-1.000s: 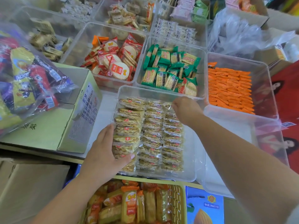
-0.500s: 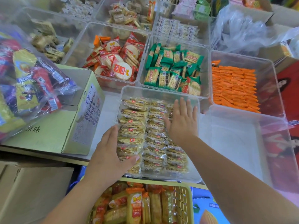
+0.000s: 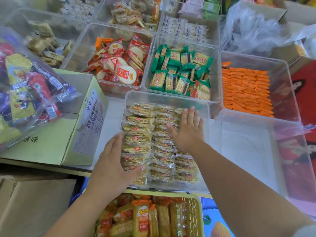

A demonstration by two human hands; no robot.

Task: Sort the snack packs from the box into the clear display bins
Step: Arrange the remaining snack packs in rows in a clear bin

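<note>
At the near clear bin [image 3: 168,98], two flat hands tidy the snack packs [image 3: 162,156], which lie in three rows inside it.
Along the left row the left hand [image 3: 111,165] lies with straight fingers and its thumb across the row's near end, pressing rather than grasping; whether the palm sits inside or outside the bin wall is hard to tell. Palm down, the right hand [image 3: 188,134] rests with fingers spread and relaxed on the middle and right rows. These film-wrapped packs look light, slick and crinkly, with brittle contents, so they should slide and fan out easily. A whole row is best pressed between both palms at its ends, and a single pack pinched by its sealed edge.
</note>
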